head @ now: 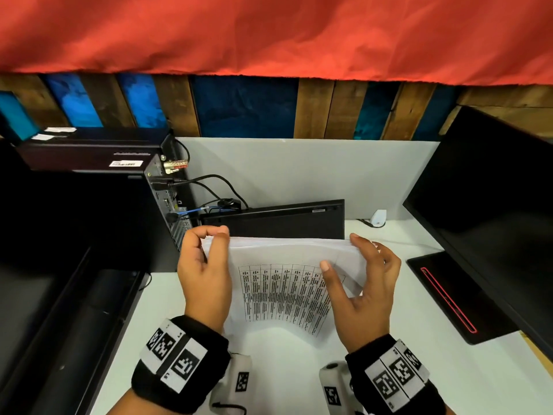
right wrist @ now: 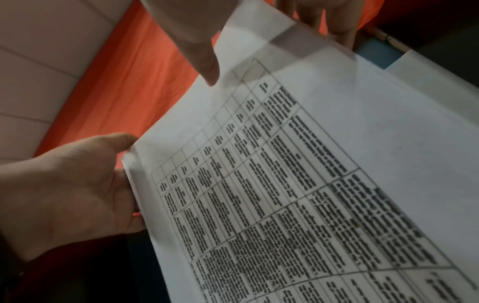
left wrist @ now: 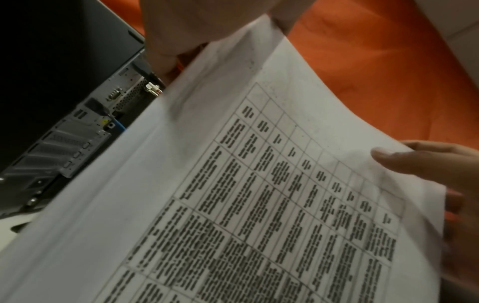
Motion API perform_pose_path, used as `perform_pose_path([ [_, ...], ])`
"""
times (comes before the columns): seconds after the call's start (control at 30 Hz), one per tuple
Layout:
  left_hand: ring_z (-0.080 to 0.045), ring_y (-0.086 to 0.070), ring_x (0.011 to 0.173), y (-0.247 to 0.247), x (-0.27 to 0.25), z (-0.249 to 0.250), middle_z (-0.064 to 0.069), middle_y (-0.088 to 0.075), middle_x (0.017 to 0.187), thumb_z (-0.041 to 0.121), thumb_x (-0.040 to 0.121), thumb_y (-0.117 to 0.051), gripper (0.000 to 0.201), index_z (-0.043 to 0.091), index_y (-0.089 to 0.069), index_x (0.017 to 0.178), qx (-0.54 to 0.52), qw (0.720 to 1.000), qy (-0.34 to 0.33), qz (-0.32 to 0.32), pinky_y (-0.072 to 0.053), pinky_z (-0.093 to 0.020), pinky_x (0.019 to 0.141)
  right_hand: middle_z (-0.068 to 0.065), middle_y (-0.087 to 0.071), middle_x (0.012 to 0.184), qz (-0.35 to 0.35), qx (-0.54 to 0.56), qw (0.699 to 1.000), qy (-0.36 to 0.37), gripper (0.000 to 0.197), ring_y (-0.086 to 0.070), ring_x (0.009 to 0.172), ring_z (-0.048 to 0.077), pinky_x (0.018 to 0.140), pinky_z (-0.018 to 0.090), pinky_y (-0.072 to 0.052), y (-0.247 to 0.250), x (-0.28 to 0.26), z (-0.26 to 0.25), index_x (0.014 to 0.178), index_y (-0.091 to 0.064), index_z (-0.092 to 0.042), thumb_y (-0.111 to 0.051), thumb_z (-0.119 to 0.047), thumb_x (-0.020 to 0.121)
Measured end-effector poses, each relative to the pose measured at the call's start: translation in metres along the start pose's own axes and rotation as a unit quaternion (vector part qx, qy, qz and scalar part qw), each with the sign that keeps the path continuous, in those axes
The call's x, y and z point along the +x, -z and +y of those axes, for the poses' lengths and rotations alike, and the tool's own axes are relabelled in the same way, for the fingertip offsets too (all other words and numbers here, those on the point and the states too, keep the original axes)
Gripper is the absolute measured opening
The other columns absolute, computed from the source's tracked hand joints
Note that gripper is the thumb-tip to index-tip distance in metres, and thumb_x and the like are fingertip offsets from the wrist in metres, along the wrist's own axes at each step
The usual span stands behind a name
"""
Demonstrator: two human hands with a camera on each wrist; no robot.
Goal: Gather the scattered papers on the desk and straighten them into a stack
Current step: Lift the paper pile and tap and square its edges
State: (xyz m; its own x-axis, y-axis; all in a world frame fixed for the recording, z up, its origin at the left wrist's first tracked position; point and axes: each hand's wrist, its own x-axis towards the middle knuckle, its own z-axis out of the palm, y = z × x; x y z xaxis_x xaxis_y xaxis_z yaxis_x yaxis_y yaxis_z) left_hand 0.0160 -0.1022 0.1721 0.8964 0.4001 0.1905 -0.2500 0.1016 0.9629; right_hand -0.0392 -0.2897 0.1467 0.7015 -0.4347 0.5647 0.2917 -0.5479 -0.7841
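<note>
Standing behind the papers (head: 287, 283), a keyboard (head: 275, 220) leans on the partition (head: 314, 169).

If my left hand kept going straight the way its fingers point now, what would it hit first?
Probably the dark slab standing on edge just behind the papers that the left hand grips at their left edge. The computer tower sits slightly left of that line; depth is hard to judge.

Table text on the papers (head: 284, 292) blurred, unreadable. Sheet count unclear. Stack's bottom edge hidden behind wrists; right hand (head: 363, 290) fingers mostly behind stack.
</note>
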Motion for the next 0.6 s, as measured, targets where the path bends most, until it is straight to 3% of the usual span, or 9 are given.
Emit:
perform_pose_path([
  [0.1, -0.017, -0.057, 0.069, -0.001, -0.005, 0.002, -0.005, -0.059, 0.077, 0.047, 0.076, -0.066, 0.02, 0.029, -0.059, 0.079, -0.023, 0.999, -0.002, -0.031, -0.048, -0.029, 0.062, 0.002, -0.038, 0.122, -0.017, 0.013, 1.0, 0.006, 0.051, -0.042, 0.117, -0.009, 0.09, 0.001, -0.039, -0.002, -0.002, -0.003, 0.125, -0.054, -0.029, -0.072, -0.029, 0.077],
  [0.17, -0.011, -0.056, 0.064, -0.003, -0.01, 0.004, -0.001, -0.059, 0.074, 0.038, 0.079, -0.073, 0.024, 0.019, -0.059, 0.082, -0.01, 0.998, -0.028, -0.05, -0.048, -0.021, 0.056, -0.001, -0.036, 0.121, -0.033, 0.021, 0.999, 0.009, 0.049, -0.046, 0.118, -0.002, 0.091, 0.014, -0.048, -0.003, -0.004, -0.004, 0.125, -0.057, -0.031, -0.071, -0.032, 0.079],
  [0.23, -0.012, -0.056, 0.064, -0.002, -0.007, 0.0, -0.001, -0.059, 0.073, 0.032, 0.083, -0.07, 0.016, 0.02, -0.059, 0.081, -0.008, 0.999, -0.015, -0.035, -0.048, -0.024, 0.057, -0.004, -0.035, 0.119, -0.027, 0.015, 0.999, -0.01, 0.045, -0.047, 0.115, -0.001, 0.089, 0.024, -0.053, -0.002, -0.003, -0.003, 0.124, -0.056, -0.035, -0.07, -0.037, 0.08],
  [0.27, -0.012, -0.057, 0.065, 0.0, -0.004, -0.002, 0.001, -0.059, 0.073, 0.03, 0.086, -0.065, 0.012, 0.023, -0.058, 0.079, -0.018, 1.0, 0.002, -0.023, -0.048, -0.025, 0.059, -0.005, -0.035, 0.117, -0.017, 0.013, 1.0, -0.021, 0.045, -0.047, 0.112, -0.004, 0.088, 0.023, -0.053, -0.002, -0.002, -0.002, 0.123, -0.055, -0.037, -0.07, -0.038, 0.081],
  [0.33, -0.005, -0.057, 0.064, 0.003, 0.0, -0.006, 0.011, -0.061, 0.07, 0.025, 0.091, -0.056, 0.012, 0.022, -0.058, 0.08, -0.04, 0.999, 0.009, -0.014, -0.047, -0.02, 0.061, -0.004, -0.035, 0.116, 0.0, 0.012, 1.0, -0.015, 0.046, -0.046, 0.109, -0.009, 0.086, 0.011, -0.048, -0.002, -0.002, -0.004, 0.123, -0.052, -0.036, -0.068, -0.041, 0.08],
  [0.4, -0.003, -0.056, 0.064, 0.0, -0.005, -0.003, 0.012, -0.06, 0.07, 0.033, 0.087, -0.058, 0.015, 0.018, -0.058, 0.082, -0.02, 0.999, -0.018, -0.041, -0.047, -0.016, 0.061, -0.002, -0.035, 0.115, -0.005, 0.006, 1.0, 0.005, 0.049, -0.042, 0.112, -0.012, 0.087, 0.001, -0.039, -0.004, -0.004, -0.007, 0.124, -0.054, -0.03, -0.065, -0.042, 0.079],
  [0.5, -0.011, -0.056, 0.066, -0.002, -0.009, -0.001, 0.005, -0.058, 0.073, 0.043, 0.075, -0.066, 0.022, 0.022, -0.059, 0.079, -0.015, 0.999, -0.025, -0.033, -0.048, -0.022, 0.061, -0.003, -0.034, 0.113, -0.006, 0.009, 1.0, -0.007, 0.047, -0.044, 0.109, -0.012, 0.087, -0.002, -0.037, -0.007, -0.005, -0.007, 0.122, -0.055, -0.031, -0.064, -0.043, 0.078],
  [0.6, -0.013, -0.056, 0.072, 0.004, 0.001, -0.005, -0.001, -0.058, 0.081, 0.032, 0.083, -0.06, 0.006, 0.027, -0.059, 0.08, -0.047, 0.999, 0.013, -0.001, -0.046, -0.027, 0.067, -0.003, -0.034, 0.111, 0.014, 0.016, 1.0, -0.023, 0.046, -0.046, 0.106, -0.007, 0.086, 0.001, -0.037, -0.004, 0.0, -0.006, 0.119, -0.05, -0.037, -0.064, -0.047, 0.076],
])
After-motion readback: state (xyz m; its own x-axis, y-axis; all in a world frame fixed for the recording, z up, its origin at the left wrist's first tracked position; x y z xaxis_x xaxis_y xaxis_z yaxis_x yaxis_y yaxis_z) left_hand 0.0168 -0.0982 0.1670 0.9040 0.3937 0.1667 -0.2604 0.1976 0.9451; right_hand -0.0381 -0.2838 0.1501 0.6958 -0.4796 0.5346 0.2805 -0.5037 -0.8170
